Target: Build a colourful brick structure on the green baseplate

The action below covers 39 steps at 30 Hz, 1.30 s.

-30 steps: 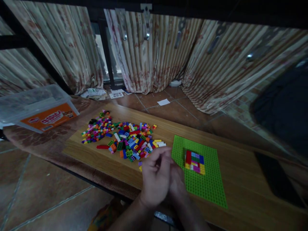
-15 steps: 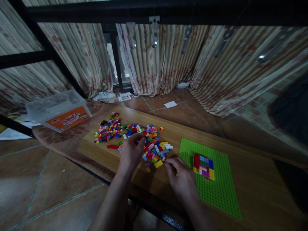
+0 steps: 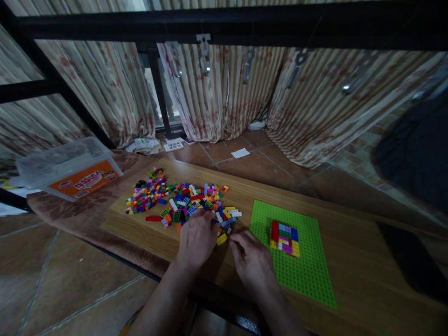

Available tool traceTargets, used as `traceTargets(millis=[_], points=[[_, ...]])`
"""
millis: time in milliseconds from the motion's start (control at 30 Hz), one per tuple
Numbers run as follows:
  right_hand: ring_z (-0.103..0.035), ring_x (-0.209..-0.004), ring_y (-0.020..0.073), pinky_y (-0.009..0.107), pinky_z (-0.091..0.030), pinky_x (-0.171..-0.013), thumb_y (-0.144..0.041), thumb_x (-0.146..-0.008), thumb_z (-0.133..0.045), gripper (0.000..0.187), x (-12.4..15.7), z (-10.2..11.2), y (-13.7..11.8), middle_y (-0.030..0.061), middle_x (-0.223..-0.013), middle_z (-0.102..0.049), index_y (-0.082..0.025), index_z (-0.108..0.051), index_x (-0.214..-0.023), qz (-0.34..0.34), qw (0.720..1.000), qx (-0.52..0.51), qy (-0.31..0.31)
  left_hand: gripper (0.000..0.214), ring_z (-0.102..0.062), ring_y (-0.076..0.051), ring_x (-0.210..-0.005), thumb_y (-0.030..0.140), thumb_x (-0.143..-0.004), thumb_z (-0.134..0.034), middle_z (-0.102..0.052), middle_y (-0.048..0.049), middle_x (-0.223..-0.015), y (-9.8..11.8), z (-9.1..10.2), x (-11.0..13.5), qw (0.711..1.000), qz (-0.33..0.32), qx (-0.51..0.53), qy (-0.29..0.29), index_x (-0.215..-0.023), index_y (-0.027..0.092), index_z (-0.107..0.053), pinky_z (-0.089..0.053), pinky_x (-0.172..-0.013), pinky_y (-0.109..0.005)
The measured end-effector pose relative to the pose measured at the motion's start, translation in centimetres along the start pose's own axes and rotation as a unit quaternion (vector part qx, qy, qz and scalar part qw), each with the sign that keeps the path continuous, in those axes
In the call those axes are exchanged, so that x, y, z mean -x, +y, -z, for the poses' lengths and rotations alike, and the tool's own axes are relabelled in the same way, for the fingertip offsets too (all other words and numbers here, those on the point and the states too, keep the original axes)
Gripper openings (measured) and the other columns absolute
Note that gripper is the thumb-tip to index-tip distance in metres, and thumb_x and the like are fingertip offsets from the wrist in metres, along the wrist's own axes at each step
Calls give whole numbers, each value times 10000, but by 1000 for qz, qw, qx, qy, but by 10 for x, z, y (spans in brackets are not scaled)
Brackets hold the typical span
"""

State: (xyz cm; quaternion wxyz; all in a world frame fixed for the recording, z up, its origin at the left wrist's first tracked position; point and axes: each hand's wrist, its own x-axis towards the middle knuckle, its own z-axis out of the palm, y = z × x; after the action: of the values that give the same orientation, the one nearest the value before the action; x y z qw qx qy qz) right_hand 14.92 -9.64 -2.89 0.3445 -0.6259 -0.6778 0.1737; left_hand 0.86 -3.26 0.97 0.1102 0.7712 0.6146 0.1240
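A pile of small coloured bricks [image 3: 182, 200] lies spread on a wooden board [image 3: 147, 228]. My left hand [image 3: 198, 239] rests on the near edge of the pile, fingers curled down onto the bricks. My right hand [image 3: 252, 263] lies just right of it, fingers bent, its fingertips close to a yellow brick [image 3: 221, 239]. What either hand holds, if anything, is hidden. To the right a green baseplate [image 3: 301, 275] lies flat, carrying a small block of red, blue, pink and yellow bricks [image 3: 284, 237].
A clear plastic box with an orange label [image 3: 68, 169] stands at the far left on a brown patterned mat [image 3: 80, 214]. Striped curtains [image 3: 224, 93] hang behind, beyond a black metal bar [image 3: 224, 28]. A dark flat object [image 3: 409, 261] lies at the right.
A second ago both hands were clasped together near the baseplate. The left hand then reached into the pile and has drawn back to its near edge; the right hand stays low beside it.
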Motion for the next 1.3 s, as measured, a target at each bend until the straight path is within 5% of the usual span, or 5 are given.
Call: traceTargets(millis=[533, 733, 833, 1100, 1300], points=[[-616, -787, 164, 278, -461, -721, -181, -919, -464, 187, 4, 15, 1, 35, -852, -634, -224, -641, -875, -1, 1000, 8, 25, 226, -647, -223, -904, 192, -915, -417, -672, -84, -971, 7, -1, -6, 999, -9, -50, -15, -994, 184, -628, -453, -740, -289], [-630, -798, 164, 284, -479, -724, -179, -909, -477, 186, 7, 26, 6, 35, -872, -653, -229, -655, -897, -11, 999, 9, 42, 226, -644, -202, -866, 253, -888, -494, -693, -60, -980, 6, 0, -7, 990, 21, 128, 45, -1037, 190, -653, -450, -753, -279], [-639, -815, 167, 299, -503, -737, -229, -907, -502, 171, 9, 39, 12, 40, -917, -668, -236, -660, -973, -30, 996, -18, 85, 246, -608, -159, -734, 325, -845, -579, -686, -38, -852, 17, -5, -5, 917, 51, 393, 32, -1008, 168, -674, -439, -655, -244], [-626, -912, 178, 330, -533, -797, -320, -855, -622, 253, 14, 64, 23, 45, -1019, -653, -260, -641, -1100, -37, 984, -129, 114, 278, -419, -33, -520, 258, -603, -832, -568, 23, -642, 67, -22, 13, 573, 183, 769, -215, -815, 125, -711, -282, -491, -167], [-618, -955, 177, 331, -510, -843, -288, -881, -599, 169, 16, 73, 29, 31, -995, -666, -261, -674, -1031, -35, 987, -121, 96, 262, -447, -32, -543, 235, -617, -840, -571, 22, -644, 76, -32, 15, 528, 198, 783, -262, -813, 117, -711, -328, -531, -164]])
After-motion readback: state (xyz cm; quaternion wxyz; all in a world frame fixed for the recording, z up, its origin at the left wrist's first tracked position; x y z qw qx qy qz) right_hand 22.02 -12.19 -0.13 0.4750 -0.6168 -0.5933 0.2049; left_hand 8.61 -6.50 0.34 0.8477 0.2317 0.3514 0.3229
